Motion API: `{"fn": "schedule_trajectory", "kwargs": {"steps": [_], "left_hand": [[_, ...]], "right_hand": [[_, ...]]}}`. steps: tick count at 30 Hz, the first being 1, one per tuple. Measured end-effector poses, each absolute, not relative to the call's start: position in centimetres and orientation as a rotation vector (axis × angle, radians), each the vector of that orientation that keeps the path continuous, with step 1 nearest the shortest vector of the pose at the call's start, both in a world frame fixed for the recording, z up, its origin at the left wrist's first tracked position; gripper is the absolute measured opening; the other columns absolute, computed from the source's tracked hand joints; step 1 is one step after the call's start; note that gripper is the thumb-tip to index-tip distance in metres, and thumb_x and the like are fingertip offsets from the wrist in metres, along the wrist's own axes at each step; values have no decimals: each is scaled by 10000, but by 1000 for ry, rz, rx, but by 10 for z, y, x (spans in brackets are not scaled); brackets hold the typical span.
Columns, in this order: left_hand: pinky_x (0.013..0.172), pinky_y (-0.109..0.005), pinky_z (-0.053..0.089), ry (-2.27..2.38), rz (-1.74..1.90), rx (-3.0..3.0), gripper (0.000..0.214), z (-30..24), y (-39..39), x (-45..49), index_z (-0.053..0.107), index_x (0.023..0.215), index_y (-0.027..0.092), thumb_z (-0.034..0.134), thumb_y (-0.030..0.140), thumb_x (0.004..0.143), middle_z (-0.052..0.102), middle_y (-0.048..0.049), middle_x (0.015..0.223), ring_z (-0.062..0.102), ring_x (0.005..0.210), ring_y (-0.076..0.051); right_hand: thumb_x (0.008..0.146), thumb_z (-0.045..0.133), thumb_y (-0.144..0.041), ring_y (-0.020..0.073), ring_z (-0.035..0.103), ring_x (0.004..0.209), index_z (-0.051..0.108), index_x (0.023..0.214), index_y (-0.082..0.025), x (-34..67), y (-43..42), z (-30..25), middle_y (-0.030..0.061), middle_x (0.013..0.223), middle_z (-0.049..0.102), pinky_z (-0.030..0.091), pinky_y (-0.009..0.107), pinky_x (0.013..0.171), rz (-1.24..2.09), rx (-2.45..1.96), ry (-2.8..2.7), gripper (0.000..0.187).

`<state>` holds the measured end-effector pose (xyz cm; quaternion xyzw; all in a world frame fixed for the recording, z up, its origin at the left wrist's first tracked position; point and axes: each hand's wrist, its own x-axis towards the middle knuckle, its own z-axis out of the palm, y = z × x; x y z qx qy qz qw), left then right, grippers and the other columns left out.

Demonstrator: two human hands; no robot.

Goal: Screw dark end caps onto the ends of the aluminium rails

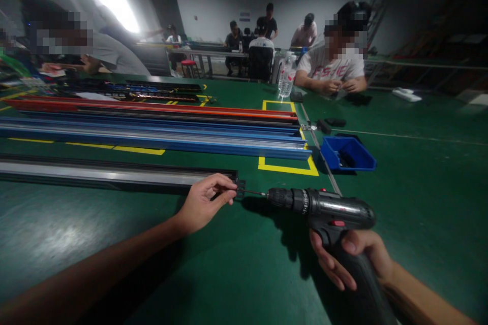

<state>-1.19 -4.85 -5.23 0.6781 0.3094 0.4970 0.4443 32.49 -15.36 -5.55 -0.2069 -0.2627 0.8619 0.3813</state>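
Note:
My right hand [354, 259] grips the handle of a black cordless drill [339, 210], which points left and lies roughly level. A long thin bit [253, 192] runs from its chuck to the end of a long black and silver metal profile [114, 175]. At that end sits a small black end piece [241, 188]. My left hand [208, 200] is closed in a pinch beside the end piece, its fingertips at the bit's tip. Whatever is between those fingertips is too small to make out.
Blue profiles [229, 144] and an orange profile [190, 108] lie behind, near yellow tape [287, 167] on the green table [419, 203]. A blue bin [358, 160] with dark parts stands right. Water bottles [285, 78] stand farther back. A person [339, 61] sits opposite, another [114, 51] at left.

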Motion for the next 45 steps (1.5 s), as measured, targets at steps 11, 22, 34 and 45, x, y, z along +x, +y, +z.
{"fn": "schedule_trajectory", "kwargs": {"steps": [11, 22, 34, 45], "left_hand": [[636, -244, 603, 817, 1232, 1682, 104, -48, -51, -10, 716, 949, 155, 750, 218, 874, 680, -37, 929, 699, 684, -114], [611, -253, 603, 784, 1271, 1762, 99, -51, -49, -10, 719, 922, 152, 754, 228, 870, 698, -54, 918, 701, 676, -130], [673, -253, 573, 677, 1160, 2369, 94, -49, -51, -19, 743, 963, 201, 751, 182, 871, 773, -34, 835, 727, 735, -155], [583, -214, 543, 932, 1179, 2104, 204, -71, -52, -24, 660, 1009, 188, 781, 249, 856, 742, -22, 851, 686, 638, -110]], "right_hand": [[737, 554, -278, 97, 554, 396, 723, 1046, -25, 323, -155, -49, 118, 750, 722, 550, 252, 536, 2214, -476, -676, 434], [734, 574, -294, 105, 551, 402, 697, 1048, -23, 327, -155, -54, 113, 750, 711, 555, 266, 541, 2222, -501, -686, 433], [729, 532, -282, 104, 552, 395, 726, 1072, -40, 328, -156, -58, 112, 771, 716, 522, 253, 522, 2292, -473, -773, 463], [713, 557, -276, 113, 569, 393, 741, 1049, -21, 328, -154, -52, 116, 728, 707, 549, 253, 531, 2255, -497, -705, 461]]}}
